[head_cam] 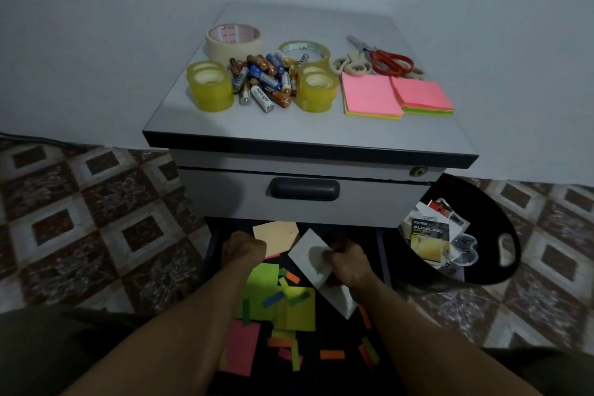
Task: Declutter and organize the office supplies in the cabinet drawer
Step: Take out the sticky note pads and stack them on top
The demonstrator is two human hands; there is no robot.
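Note:
The lower drawer (384, 254) of the grey cabinet (308, 138) stands pulled out, dark inside, littered with loose sticky notes (291, 309) in green, yellow and pink and several small coloured paper flags. My right hand (348, 262) grips a white paper packet (308, 251) above the drawer. My left hand (242, 247) is closed in a fist beside a tan paper sheet (278, 235); whether it holds anything is hidden. On the cabinet top lie tape rolls (210, 87), a heap of batteries (263, 80), scissors (385, 61) and two pink sticky-note pads (369, 95).
A black bin (501, 225) to the right of the cabinet holds battery packaging and plastic wrappers. The upper drawer (305, 190) is closed, with a dark handle. Patterned tiled floor lies on both sides. A wall stands behind the cabinet.

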